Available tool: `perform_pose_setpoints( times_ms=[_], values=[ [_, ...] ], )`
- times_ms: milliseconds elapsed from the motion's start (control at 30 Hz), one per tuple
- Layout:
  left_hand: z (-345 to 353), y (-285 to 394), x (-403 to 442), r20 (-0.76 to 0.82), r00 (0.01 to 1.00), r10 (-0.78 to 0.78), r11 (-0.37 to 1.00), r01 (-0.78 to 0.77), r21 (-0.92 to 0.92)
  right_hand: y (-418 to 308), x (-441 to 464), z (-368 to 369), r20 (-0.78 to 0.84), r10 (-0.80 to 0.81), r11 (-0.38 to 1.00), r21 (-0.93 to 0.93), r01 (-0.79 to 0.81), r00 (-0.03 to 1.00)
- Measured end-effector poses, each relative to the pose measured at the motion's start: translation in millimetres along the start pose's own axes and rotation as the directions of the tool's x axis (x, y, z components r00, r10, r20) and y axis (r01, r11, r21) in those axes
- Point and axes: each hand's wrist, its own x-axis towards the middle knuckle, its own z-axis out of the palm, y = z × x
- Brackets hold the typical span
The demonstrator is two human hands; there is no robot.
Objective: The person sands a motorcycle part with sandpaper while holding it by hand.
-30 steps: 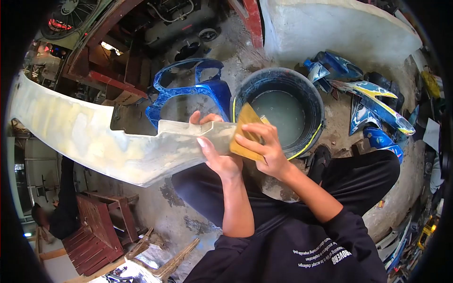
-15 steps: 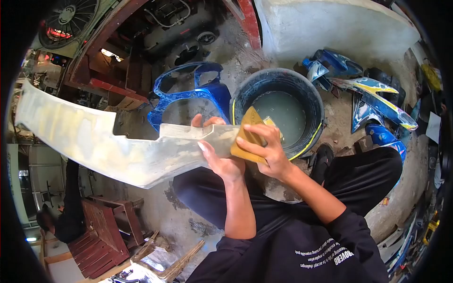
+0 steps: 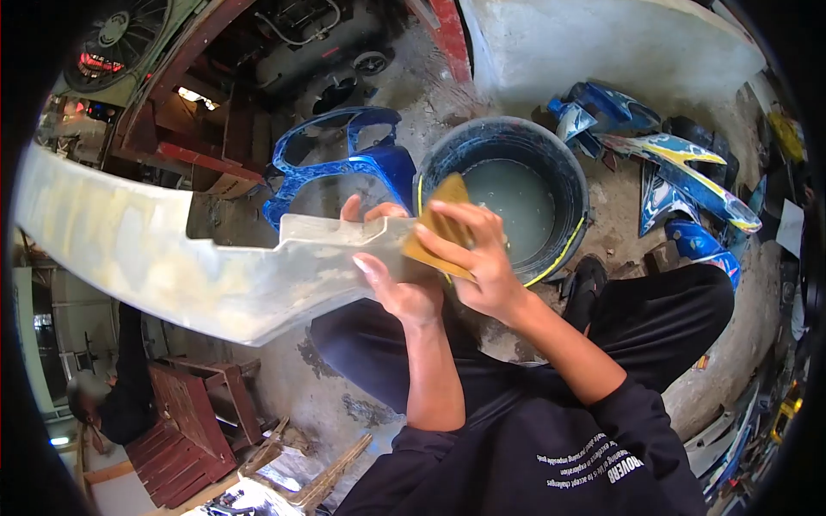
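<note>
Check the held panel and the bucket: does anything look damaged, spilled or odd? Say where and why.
The pale panel in the left hand looks odd: blotched yellowish and grey, its finish seems uneven. The liquid inside the bucket is cloudy. Nothing looks clearly spilled.

Left grip (image 3: pixel 415 301) holds a pale panel (image 3: pixel 172 262); right grip (image 3: pixel 490 273) holds a yellow sheet (image 3: pixel 452 230) against its end

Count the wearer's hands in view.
2: left hand gripping the pale panel, partly hidden behind it; right hand holding a yellow-brown sheet at the panel's narrow end.
</note>
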Motion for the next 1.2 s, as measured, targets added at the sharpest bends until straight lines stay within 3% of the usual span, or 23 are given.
perform_pose_setpoints(
  times_ms=[167, 267, 567, 667, 733, 767, 800, 900, 1067, 1200],
  values=[
    [18, 14, -4, -0.084, 0.994, -0.072, 0.991, 0.062, -0.118, -11, 27, 3, -0.004, -0.014, 0.998, 0.061, 0.015, 1.0],
    [-11, 5, 2, -0.002, 1.0, -0.019, 0.996, 0.019, -0.084, -1, -12, 1, 0.071, 0.012, 1.0, 0.008, -0.013, 0.997],
    [-2, 9, 4, -0.098, 0.994, -0.039, 0.997, 0.032, -0.065, 12, -50, -12, 0.058, -0.046, 0.995, -0.085, 0.051, 0.997],
    [-2, 12, 6, -0.065, 0.997, -0.044, 0.996, 0.039, -0.078, 5, -39, -8, 0.041, -0.11, 0.993, -0.04, 0.112, 0.993],
    [0, 14, 4, -0.117, 0.991, -0.068, 0.998, 0.069, 0.011, -4, -24, -7, -0.049, -0.009, 0.973, 0.229, 0.02, 0.999],
    [0, 13, 4, -0.117, 0.991, -0.067, 0.998, 0.069, 0.011, -2, -25, -7, -0.043, 0.037, 0.966, 0.256, -0.025, 0.998],
    [0, 11, 4, -0.117, 0.992, -0.052, 0.998, 0.05, -0.024, 0, -21, -9, -0.043, 0.036, 0.966, 0.257, -0.024, 0.998],
    [0, 10, 4, -0.122, 0.992, -0.023, 1.0, 0.021, -0.019, 2, -15, -19, 0.149, -0.06, 0.998, 0.002, 0.061, 0.987],
    [3, 12, 3, -0.105, 0.994, 0.004, 0.99, 0.01, 0.139, -1, -22, -6, 0.156, 0.071, 0.994, 0.068, -0.083, 0.985],
    [-3, 7, 3, -0.074, 0.997, 0.028, 0.999, -0.025, 0.042, -13, 3, -7, 0.14, 0.009, 0.987, 0.159, -0.032, 0.99]
  ],
)
